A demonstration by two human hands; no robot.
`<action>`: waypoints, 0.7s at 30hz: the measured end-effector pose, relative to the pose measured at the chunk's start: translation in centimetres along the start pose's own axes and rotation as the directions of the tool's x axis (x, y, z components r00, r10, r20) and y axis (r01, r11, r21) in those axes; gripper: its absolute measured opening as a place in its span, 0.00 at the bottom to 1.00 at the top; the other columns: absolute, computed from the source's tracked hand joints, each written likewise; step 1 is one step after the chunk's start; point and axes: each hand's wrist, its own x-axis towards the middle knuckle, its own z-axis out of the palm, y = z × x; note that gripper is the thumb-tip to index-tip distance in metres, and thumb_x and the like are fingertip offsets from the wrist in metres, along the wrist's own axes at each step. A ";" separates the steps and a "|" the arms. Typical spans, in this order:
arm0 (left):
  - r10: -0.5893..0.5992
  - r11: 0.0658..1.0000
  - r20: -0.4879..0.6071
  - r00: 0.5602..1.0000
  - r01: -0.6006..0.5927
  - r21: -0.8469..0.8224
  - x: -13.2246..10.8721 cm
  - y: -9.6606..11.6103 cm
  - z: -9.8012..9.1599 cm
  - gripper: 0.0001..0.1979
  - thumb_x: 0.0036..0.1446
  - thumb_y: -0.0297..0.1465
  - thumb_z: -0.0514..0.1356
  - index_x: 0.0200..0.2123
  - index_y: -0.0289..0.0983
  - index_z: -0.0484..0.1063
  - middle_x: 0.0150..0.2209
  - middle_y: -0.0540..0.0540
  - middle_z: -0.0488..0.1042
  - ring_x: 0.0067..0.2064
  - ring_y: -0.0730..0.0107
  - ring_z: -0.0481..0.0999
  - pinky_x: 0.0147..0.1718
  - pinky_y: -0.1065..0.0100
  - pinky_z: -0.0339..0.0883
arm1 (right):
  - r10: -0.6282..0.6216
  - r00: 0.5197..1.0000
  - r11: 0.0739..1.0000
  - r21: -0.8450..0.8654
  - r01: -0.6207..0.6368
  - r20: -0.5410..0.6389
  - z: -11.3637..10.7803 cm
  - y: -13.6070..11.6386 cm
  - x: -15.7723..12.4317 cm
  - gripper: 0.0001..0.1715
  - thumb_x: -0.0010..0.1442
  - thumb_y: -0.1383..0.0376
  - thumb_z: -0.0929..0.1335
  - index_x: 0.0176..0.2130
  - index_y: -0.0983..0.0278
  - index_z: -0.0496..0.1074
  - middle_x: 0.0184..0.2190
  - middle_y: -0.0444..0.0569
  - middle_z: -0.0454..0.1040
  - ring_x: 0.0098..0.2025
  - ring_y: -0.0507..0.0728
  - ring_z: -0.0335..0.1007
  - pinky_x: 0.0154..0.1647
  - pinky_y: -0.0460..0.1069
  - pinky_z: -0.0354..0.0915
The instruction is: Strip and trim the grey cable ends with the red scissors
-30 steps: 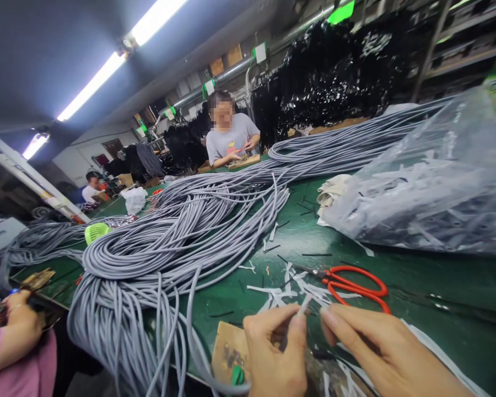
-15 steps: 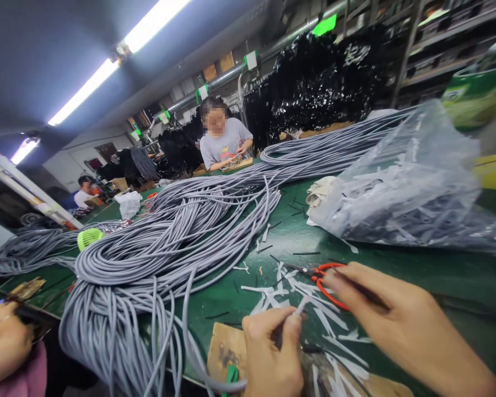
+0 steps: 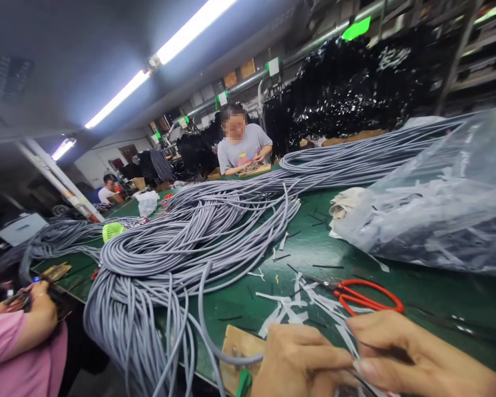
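the left hand [image 3: 301, 358], cut off by the bottom edge, is curled around a grey cable [image 3: 243, 361] that runs into it from the left; the cable's end is hidden inside the grip. the right hand [image 3: 400, 350] has its thumb and fingers drawn narrow against the left hand's fingertips, and i cannot tell whether it pinches anything. a wooden board [image 3: 235, 343] lies partly behind the left hand, with a green object [image 3: 243, 381] on it, too cut off to name. beyond the hands, white strips [image 3: 279, 315] and red-handled scissors [image 3: 370, 283] lie on the green counter [image 3: 322, 240]. further right, a clear plastic bag [image 3: 430, 226] holds more pale strips, its darker contents unclear. left of it spreads a bundle of grey cables [image 3: 161, 242], and a pink sleeve [image 3: 4, 333] is cut off at the left edge. farther off, a small white bag [image 3: 147, 204] hides its contents, and a person in grey [image 3: 248, 146] sits behind the cables.
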 end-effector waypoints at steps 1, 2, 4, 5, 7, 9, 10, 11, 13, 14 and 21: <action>-0.010 0.999 -0.007 1.000 0.010 -0.039 -0.2 0.0 0.0 0.26 0.67 0.44 0.48 0.30 0.39 0.82 0.21 0.42 0.77 0.23 0.66 0.74 0.24 0.69 0.63 | 0.029 0.997 0.997 0.072 -0.035 0.075 0.1 0.0 0.1 0.38 0.55 0.34 0.62 0.15 0.61 0.65 0.16 0.43 0.63 0.20 0.53 0.61 0.22 0.48 0.60; -0.027 0.997 -0.018 0.999 0.025 -0.066 -0.3 0.1 0.0 0.28 0.67 0.46 0.47 0.31 0.39 0.83 0.21 0.42 0.76 0.23 0.66 0.74 0.25 0.68 0.64 | 0.052 0.990 0.989 0.131 -0.069 0.128 0.2 -0.1 0.3 0.37 0.54 0.34 0.62 0.16 0.62 0.65 0.16 0.43 0.62 0.21 0.52 0.59 0.22 0.47 0.59; -0.041 0.995 -0.057 0.998 0.036 -0.092 -0.4 0.3 -0.1 0.30 0.67 0.47 0.46 0.32 0.38 0.83 0.21 0.41 0.76 0.23 0.65 0.73 0.26 0.67 0.65 | 0.092 0.987 0.975 0.190 -0.117 0.135 0.4 -0.7 0.8 0.37 0.53 0.35 0.64 0.17 0.62 0.62 0.16 0.42 0.59 0.21 0.51 0.55 0.21 0.47 0.56; -0.039 0.995 -0.078 0.996 0.032 -0.098 -0.4 0.4 -0.2 0.30 0.67 0.47 0.46 0.31 0.37 0.82 0.21 0.41 0.77 0.24 0.65 0.73 0.26 0.67 0.66 | 0.109 0.989 0.971 0.201 -0.127 0.101 0.5 -1.1 1.1 0.37 0.52 0.34 0.63 0.16 0.62 0.60 0.16 0.41 0.57 0.20 0.51 0.52 0.21 0.46 0.55; -0.064 0.993 -0.124 0.990 0.051 -0.103 -0.3 0.6 -0.1 0.31 0.67 0.48 0.46 0.30 0.36 0.82 0.21 0.41 0.77 0.23 0.65 0.73 0.25 0.68 0.65 | 0.135 0.991 0.971 0.196 -0.137 0.028 0.8 -2.1 1.7 0.38 0.52 0.33 0.62 0.16 0.62 0.57 0.16 0.41 0.55 0.20 0.51 0.51 0.20 0.46 0.55; -0.147 0.987 -0.199 0.969 0.129 -0.100 -0.2 0.6 0.1 0.32 0.66 0.49 0.46 0.29 0.36 0.82 0.20 0.42 0.76 0.23 0.66 0.72 0.24 0.68 0.64 | 0.137 0.990 0.979 0.162 -0.128 -0.047 1.0 -3.1 1.8 0.38 0.53 0.34 0.62 0.15 0.62 0.58 0.16 0.42 0.56 0.20 0.52 0.53 0.20 0.46 0.57; -0.207 0.977 -0.234 0.950 0.186 -0.106 -0.2 0.5 0.3 0.31 0.66 0.49 0.47 0.28 0.36 0.81 0.20 0.43 0.76 0.22 0.66 0.72 0.24 0.68 0.64 | 0.125 0.989 0.985 0.134 -0.113 -0.082 1.2 -3.5 1.7 0.37 0.55 0.35 0.62 0.15 0.62 0.60 0.16 0.42 0.58 0.20 0.52 0.55 0.20 0.47 0.59; -0.260 0.964 -0.265 0.929 0.236 -0.120 -0.1 0.5 0.5 0.31 0.66 0.49 0.47 0.28 0.35 0.81 0.20 0.43 0.76 0.22 0.66 0.72 0.24 0.69 0.65 | 0.100 0.989 0.991 0.102 -0.090 -0.105 1.3 -3.8 1.6 0.36 0.57 0.38 0.62 0.16 0.62 0.63 0.17 0.44 0.61 0.21 0.53 0.58 0.21 0.47 0.61; -0.324 0.945 -0.295 0.899 0.292 -0.146 -0.1 0.2 0.8 0.30 0.66 0.48 0.48 0.29 0.34 0.81 0.22 0.43 0.77 0.23 0.65 0.74 0.24 0.69 0.66 | 0.029 0.990 0.999 0.042 -0.023 -0.138 1.5 -4.1 1.2 0.33 0.61 0.43 0.62 0.17 0.62 0.67 0.18 0.45 0.65 0.22 0.54 0.63 0.22 0.46 0.64; -0.334 0.942 -0.301 0.893 0.301 -0.150 -0.1 0.2 1.0 0.29 0.66 0.48 0.48 0.30 0.34 0.81 0.22 0.43 0.78 0.24 0.65 0.74 0.24 0.69 0.67 | -0.006 0.988 1.000 0.013 0.008 -0.157 1.5 -4.2 1.0 0.32 0.62 0.45 0.62 0.17 0.61 0.68 0.18 0.46 0.66 0.22 0.54 0.64 0.22 0.46 0.64; -0.325 0.944 -0.390 0.861 0.317 -0.089 -0.4 -0.2 1.4 0.28 0.65 0.48 0.49 0.30 0.36 0.81 0.24 0.43 0.79 0.28 0.61 0.78 0.31 0.66 0.73 | -0.292 0.864 0.935 -0.313 0.168 -0.410 0.2 -2.8 0.7 0.16 0.64 0.55 0.65 0.32 0.57 0.79 0.27 0.48 0.78 0.26 0.55 0.75 0.28 0.46 0.72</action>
